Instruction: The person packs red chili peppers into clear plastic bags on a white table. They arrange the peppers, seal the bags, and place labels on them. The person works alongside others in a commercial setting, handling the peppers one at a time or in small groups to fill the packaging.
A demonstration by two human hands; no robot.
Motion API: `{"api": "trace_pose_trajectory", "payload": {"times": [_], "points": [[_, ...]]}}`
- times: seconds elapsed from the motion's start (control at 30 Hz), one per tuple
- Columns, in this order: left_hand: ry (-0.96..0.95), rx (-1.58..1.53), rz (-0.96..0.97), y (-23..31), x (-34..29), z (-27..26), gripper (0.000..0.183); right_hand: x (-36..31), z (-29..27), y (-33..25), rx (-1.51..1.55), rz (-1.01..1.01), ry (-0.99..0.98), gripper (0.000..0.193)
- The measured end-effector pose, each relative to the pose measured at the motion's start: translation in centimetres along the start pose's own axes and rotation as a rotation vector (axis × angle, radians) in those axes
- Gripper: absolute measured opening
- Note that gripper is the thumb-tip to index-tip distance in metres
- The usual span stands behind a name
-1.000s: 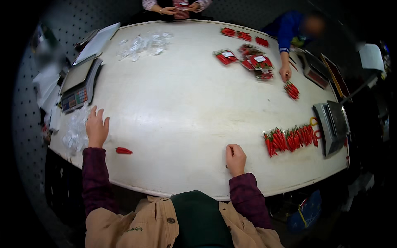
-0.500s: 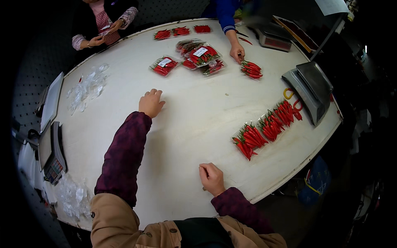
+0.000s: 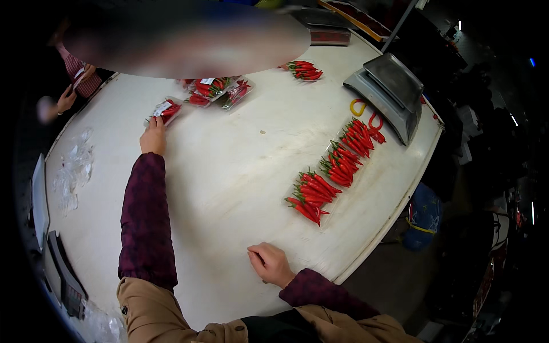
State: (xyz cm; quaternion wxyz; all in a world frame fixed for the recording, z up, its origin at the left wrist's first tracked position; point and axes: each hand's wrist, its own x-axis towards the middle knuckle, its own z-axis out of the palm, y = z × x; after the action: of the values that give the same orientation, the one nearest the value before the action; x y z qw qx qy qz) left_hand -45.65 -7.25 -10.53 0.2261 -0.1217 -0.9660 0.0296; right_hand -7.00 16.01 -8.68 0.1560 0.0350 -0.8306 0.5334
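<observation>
My left hand (image 3: 153, 137) reaches out to the far left, its fingers closed on the near edge of a clear, labelled pack of red chili peppers (image 3: 167, 108). Just beyond it lies a pile of similar packs (image 3: 214, 91), partly hidden by a blurred patch. My right hand (image 3: 271, 264) rests on the near part of the white table (image 3: 223, 200), curled into a loose fist with nothing visible in it. To its upper right, a row of chili packs shows red peppers with green stems: a near one (image 3: 313, 196), a middle one (image 3: 341, 164) and a far one (image 3: 358, 137).
A grey scale (image 3: 389, 94) stands at the right edge, beside scissors with yellow and red handles (image 3: 358, 107). Clear plastic bags (image 3: 74, 171) lie at left, above another scale (image 3: 66, 280). Across the table are another chili pack (image 3: 305, 70) and a person's hands (image 3: 67, 98).
My left hand has moved forward and left onto the labelled pack and closed on it. My right hand stays curled on the table. The view has shifted, so the table's contents appear further left.
</observation>
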Motion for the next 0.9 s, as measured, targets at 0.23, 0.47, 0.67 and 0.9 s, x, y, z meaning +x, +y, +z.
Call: {"api": "trace_pose_trajectory", "payload": {"times": [0.23,0.47,0.67,0.9], "points": [[0.052,-0.56,-0.012,2.9,-10.6,-14.5,0.02,0.4,0.6,0.2,0.088,0.095,0.085,0.017],[-0.546,-1.567,-0.527,6.0,-26.2,-21.6,0.03,0.2,1.1,1.4,0.596,0.307,-0.077,0.047],[-0.413,-1.319,-0.612,8.2,-36.0,-20.1,0.019,-7.1,1.2,-1.5,0.729,0.429,-0.546,0.041],[-0.069,-0.723,0.003,13.6,-38.9,-23.5,0.036,-10.6,0.5,-2.3,0.813,0.462,-0.302,0.035]]}}
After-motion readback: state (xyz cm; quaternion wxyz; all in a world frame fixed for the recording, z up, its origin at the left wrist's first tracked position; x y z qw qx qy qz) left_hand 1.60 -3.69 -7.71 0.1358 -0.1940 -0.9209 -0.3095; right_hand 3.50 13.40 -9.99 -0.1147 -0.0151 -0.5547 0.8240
